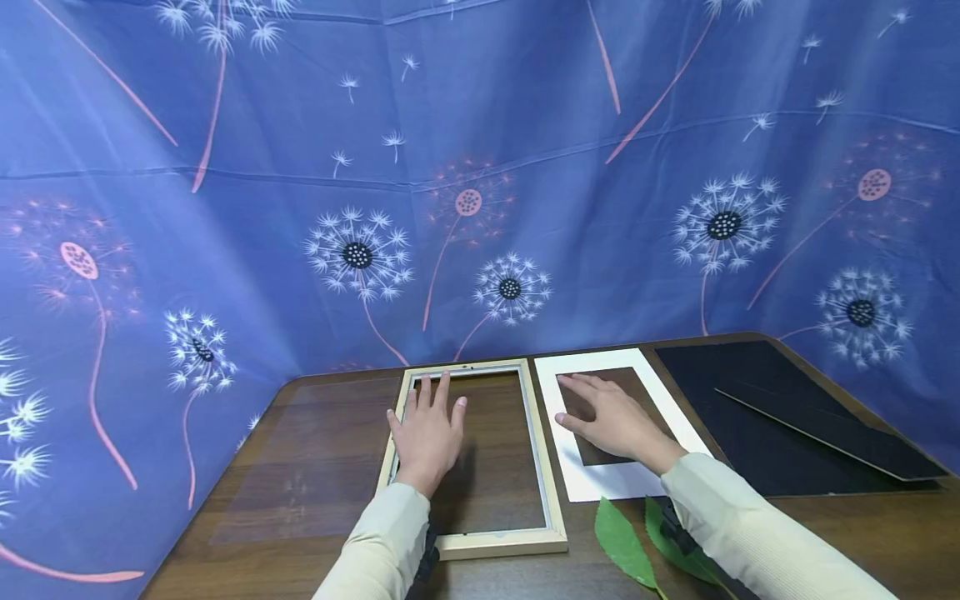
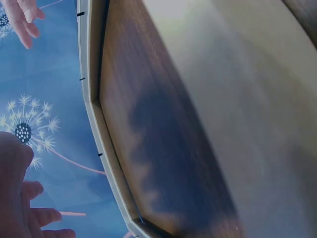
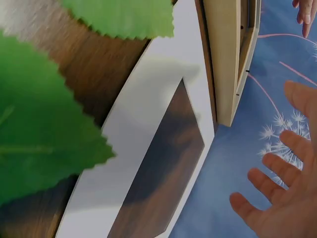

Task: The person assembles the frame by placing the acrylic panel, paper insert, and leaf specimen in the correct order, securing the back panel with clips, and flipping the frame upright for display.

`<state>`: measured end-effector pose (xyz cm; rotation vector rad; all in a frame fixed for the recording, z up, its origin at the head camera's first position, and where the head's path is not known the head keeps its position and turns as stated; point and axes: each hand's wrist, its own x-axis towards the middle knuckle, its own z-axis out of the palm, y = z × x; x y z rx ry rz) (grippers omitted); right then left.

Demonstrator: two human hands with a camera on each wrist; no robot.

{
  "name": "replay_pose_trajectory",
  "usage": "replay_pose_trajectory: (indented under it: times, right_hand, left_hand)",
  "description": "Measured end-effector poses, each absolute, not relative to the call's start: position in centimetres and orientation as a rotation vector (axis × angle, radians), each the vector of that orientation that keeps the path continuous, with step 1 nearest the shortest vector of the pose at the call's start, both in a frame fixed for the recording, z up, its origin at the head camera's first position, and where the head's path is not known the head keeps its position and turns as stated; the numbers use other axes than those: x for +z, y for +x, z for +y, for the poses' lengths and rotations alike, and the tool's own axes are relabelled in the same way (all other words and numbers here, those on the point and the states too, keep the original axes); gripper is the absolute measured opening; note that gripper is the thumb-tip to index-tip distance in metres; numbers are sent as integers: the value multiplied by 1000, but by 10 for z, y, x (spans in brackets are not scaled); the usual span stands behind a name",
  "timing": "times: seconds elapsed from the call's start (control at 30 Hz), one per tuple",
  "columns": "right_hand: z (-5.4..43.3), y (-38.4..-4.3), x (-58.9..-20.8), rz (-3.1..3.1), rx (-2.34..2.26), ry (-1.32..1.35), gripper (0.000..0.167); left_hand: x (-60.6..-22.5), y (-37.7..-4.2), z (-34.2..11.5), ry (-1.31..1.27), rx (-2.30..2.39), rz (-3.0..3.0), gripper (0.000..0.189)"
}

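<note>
A pale wooden picture frame [image 1: 553, 500] lies on the table, its middle showing bare wood grain. Over its left side hovers my left hand [image 1: 429, 433], fingers spread and holding nothing. In the left wrist view, that hand [image 2: 20, 198] casts a shadow inside the frame. To the right lies a white mat board [image 1: 618, 483] with a rectangular cutout. My right hand [image 1: 611, 417] is above that cutout, fingers spread; the right wrist view shows the same hand [image 3: 282, 183] with nothing in it. Two green leaves, one of them a serrated leaf [image 1: 622, 542], lie nearest my right wrist.
A clear transparent sheet [image 1: 300, 475] lies left of the frame. At the right is a black backing board [image 1: 750, 417] with a raised black flap [image 1: 832, 433]. Behind the brown wooden table [image 1: 840, 533] hangs a blue dandelion-print cloth [image 1: 585, 208].
</note>
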<state>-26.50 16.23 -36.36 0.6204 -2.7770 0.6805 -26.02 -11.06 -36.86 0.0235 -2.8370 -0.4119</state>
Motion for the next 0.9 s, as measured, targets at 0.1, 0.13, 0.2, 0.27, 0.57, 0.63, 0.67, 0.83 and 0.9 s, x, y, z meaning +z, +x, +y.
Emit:
replay_pose_trajectory:
  times: [0.1,0.13,0.2,0.27,0.57,0.63,0.67,0.83,0.9]
  right_hand:
    - [158,-265,-364,-2815,718,668,64]
    - [157,-265,-364,-2827,730,680,64]
    - [154,-265,-364,-2850,742,701,65]
    - [152,-264,-363,-2877,759,716,66]
    - [146,-263,-362,-2944,818,811,69]
    - [144,-264,-363,-2946,813,836,68]
    - [144,-264,-364,-2947,811,849,67]
    - [140,-265,-368,-2969,839,899,69]
    - [140,-265,-369,-2981,853,911,71]
  left_hand:
    - [-368,-260,-114,29,-420,-2825,58]
    - [-368,-260,-115,31,-420,-2818,58]
    - [-367,-259,-117,39,-421,-2812,57]
    - [-367,-259,-120,49,-420,-2811,57]
    - [-365,-258,-130,77,-423,-2792,56]
    - [-365,-259,-133,79,-419,-2784,55]
    - [-365,-258,-134,81,-416,-2784,56]
    - [-364,-257,-140,95,-407,-2790,57]
    - [-364,-257,-142,100,-406,-2793,57]
